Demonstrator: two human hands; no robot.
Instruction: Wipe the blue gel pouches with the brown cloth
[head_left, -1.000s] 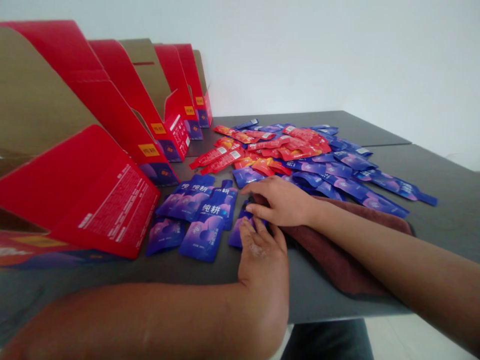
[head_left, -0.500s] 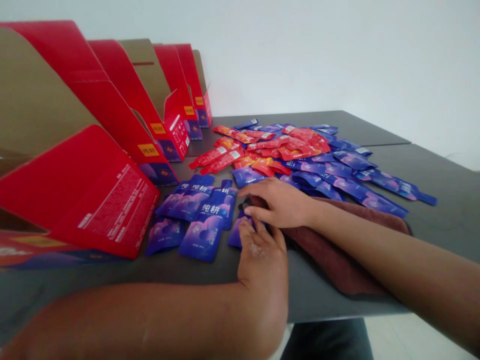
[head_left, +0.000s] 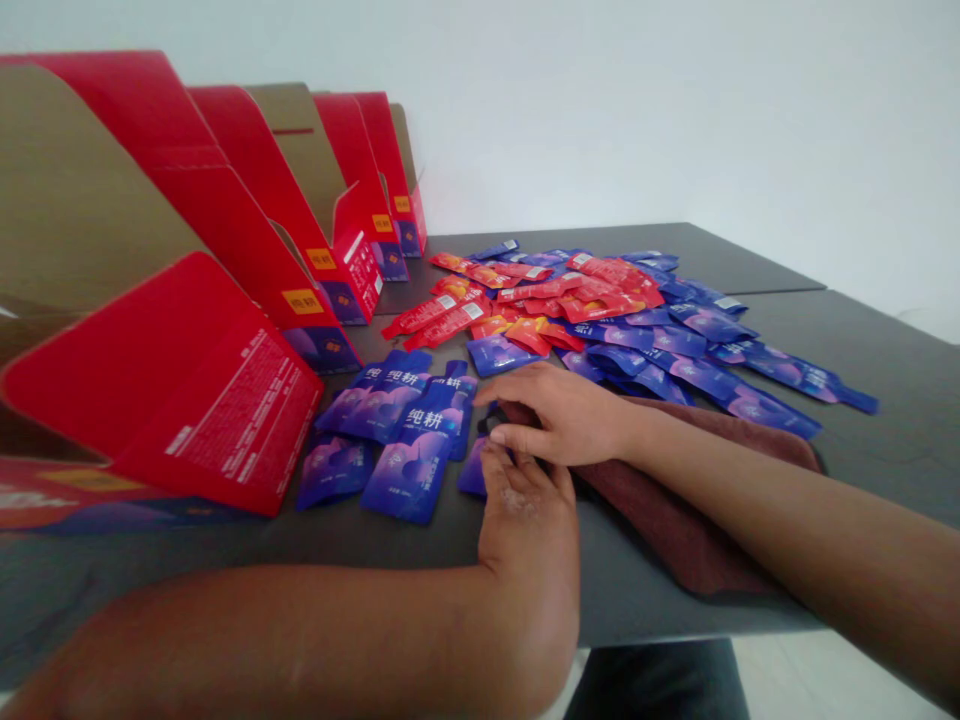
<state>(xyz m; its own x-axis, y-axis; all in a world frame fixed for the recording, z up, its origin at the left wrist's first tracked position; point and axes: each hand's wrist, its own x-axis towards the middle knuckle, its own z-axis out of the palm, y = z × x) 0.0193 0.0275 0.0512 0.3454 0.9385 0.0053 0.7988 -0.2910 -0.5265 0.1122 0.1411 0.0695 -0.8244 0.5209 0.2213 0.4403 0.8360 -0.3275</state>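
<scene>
Grey tabletop (head_left: pixel 885 450); left hand (head_left: pixel 525 500) and right hand (head_left: pixel 562 415) curl narrowly at a blue sachet (head_left: pixel 474 472); grip unclear.

Soft, even brightness is filling the scene, and the white wall (head_left: pixel 600 110) is looking pale, but the light source is not showing. Only faint shadows are lying on the dark worktop (head_left: pixel 885 400). The foil pouches (head_left: pixel 412 470) are giving small glare, the wide lens is stretching the red cartons (head_left: pixel 127 390) at the left edge, and their fine print is looking slightly blurred.
</scene>
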